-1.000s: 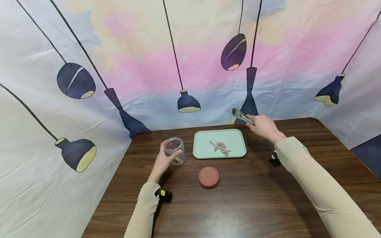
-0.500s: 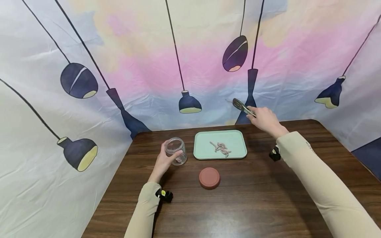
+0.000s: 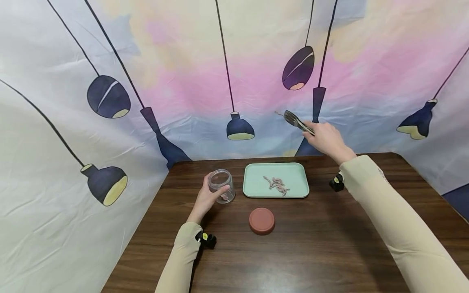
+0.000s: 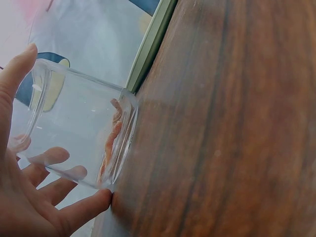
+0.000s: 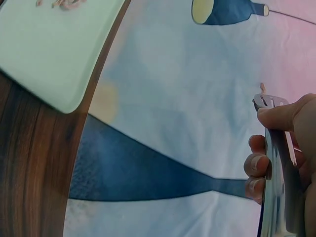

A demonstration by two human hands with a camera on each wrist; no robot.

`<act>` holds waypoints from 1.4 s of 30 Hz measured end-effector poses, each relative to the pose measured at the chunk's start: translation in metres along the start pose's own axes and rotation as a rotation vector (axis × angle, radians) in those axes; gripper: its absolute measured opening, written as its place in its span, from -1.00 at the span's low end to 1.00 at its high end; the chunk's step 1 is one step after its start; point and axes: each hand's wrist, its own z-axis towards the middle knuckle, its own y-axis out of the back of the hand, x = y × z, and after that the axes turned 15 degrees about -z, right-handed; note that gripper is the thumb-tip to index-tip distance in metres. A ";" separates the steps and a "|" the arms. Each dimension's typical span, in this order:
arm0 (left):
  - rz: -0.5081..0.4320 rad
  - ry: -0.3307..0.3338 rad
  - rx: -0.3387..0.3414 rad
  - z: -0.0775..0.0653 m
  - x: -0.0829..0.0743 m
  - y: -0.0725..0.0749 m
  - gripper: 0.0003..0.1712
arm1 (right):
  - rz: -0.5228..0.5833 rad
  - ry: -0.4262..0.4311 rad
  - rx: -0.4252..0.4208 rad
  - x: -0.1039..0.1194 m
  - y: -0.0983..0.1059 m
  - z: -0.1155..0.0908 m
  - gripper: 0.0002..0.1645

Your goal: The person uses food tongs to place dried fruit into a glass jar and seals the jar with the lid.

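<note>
Right wrist view: a thin pinkish strip [image 5: 262, 88] is held out by the tongs [image 3: 298, 121], well above the counter [image 3: 293, 260]; it might be dropped if the squeeze were eased. Tongs are gripped leftward by the raised right hand's [image 3: 327, 139] fingers; left of the tray [image 3: 252, 179], the jar [image 3: 221, 184] is clasped low by the left hand [image 3: 206, 199].

A dark wood-grain surface [image 3: 293, 260]; behind it, a wrinkled pastel backdrop [image 3: 179, 53] printed with dark-blue pendant lamps [image 3: 239, 127]; yellow at their openings.
</note>
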 end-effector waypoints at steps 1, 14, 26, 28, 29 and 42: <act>0.000 0.000 0.000 0.000 0.000 0.000 0.17 | 0.003 0.007 -0.002 0.002 0.000 0.001 -0.42; -0.012 -0.014 0.004 0.001 0.000 -0.001 0.12 | 0.025 0.078 -0.003 0.036 -0.002 0.013 -0.45; -0.003 -0.016 0.004 0.001 -0.002 -0.001 0.14 | 0.040 0.198 0.000 0.077 -0.009 0.018 -0.43; -0.005 -0.016 0.000 0.001 -0.003 -0.001 0.12 | 0.036 0.237 0.004 0.086 -0.009 0.017 -0.44; -0.006 -0.017 0.000 0.001 -0.003 -0.001 0.11 | 0.035 0.254 0.005 0.091 -0.009 0.017 -0.44; -0.004 -0.019 -0.003 0.006 0.001 0.000 0.13 | -0.039 0.454 -0.063 0.131 -0.014 0.007 -0.50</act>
